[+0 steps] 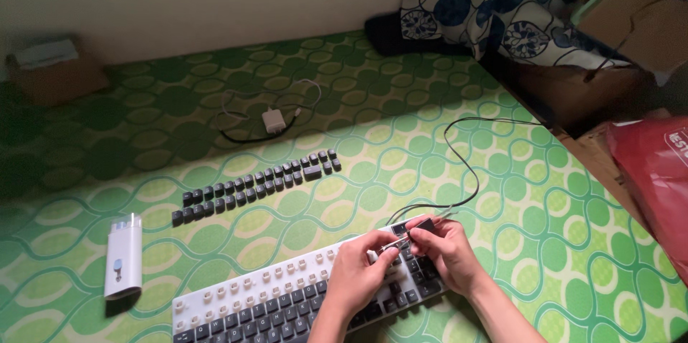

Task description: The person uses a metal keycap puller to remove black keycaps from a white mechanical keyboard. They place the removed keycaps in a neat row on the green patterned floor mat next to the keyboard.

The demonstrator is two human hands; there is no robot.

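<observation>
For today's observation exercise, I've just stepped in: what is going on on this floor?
A person works over a white keyboard lying on a green patterned mat. Many of its upper keys are off, leaving bare switches. The left hand and right hand meet above its right end, pinching a small dark piece, perhaps a keycap, with a thin metal tool. Removed dark keycaps sit in rows further up, and a white cleaning kit lies to the left.

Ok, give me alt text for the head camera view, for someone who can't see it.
Two hands, left hand and right hand, pinch a small tool over a white keyboard with many keycaps missing. Removed dark keycaps lie in rows on the green patterned mat, with a white cleaning kit and a charger nearby.
</observation>
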